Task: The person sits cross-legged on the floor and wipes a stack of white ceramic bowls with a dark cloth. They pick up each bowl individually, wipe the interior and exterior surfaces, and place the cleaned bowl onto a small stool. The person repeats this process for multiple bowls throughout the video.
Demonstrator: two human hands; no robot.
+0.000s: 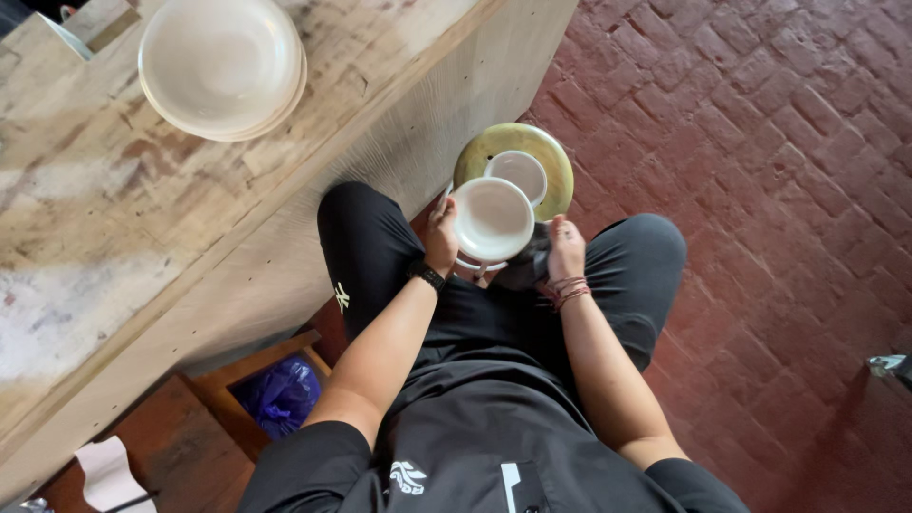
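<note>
1. Gripping the rim of a white bowl, the left hand is closed on its left edge; the right hand is closed on a dark cloth that lies under and beside the bowl, so both hands are grasping something
2. Both hands hold the bowl over the lap, between the knees of the seated person, who wears black trousers and a black top; its inside faces up to the camera and looks clean and empty
3. Just behind it, a second white bowl rests on a round yellow-green plate or tray, which seems to stand low, near the red brick floor
4. I judge that the step in hand is the wiping or drying of the bowl with the cloth; a next move would need the left hand to turn the bowl while the right hand follows with the cloth, with a firm hold, because the brick below is hard
5. On the wooden table at the left, a stack of white plates stands well apart from the hands
6. Packages: a purple plastic bag sits in a wooden box under the table; a pale sheet of paper lies at the bottom left; I see no sign or label on them
</note>
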